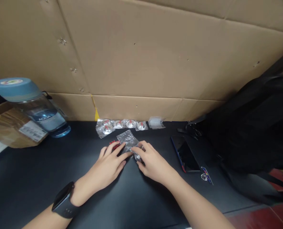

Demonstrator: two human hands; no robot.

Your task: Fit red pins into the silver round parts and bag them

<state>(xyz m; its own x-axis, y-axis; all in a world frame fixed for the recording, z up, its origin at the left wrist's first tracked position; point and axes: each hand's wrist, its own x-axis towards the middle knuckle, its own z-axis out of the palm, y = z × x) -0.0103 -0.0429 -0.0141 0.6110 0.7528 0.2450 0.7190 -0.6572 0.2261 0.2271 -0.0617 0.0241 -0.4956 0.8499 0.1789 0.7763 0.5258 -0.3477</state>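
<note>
Both my hands rest on a black tabletop (pixel 36 178) around a small clear plastic packet (pixel 127 140). My left hand (pixel 109 167), with a black watch on the wrist, lies mostly flat and its fingertips pinch the packet's near edge; something red shows under its fingers. My right hand (pixel 151 160) has its fingers curled onto the packet's right side, over a small silvery round part. Just behind, a row of several clear packets (pixel 118 125), each with a silver disc and red mark, lies along the cardboard wall.
A cardboard wall (pixel 155 57) backs the table. A water bottle with a blue lid (pixel 29 105) and a brown box (pixel 10 127) stand at left. At right lie a dark phone (pixel 187 154), a black bag (pixel 253 127) and a small colourful tag (pixel 205 175).
</note>
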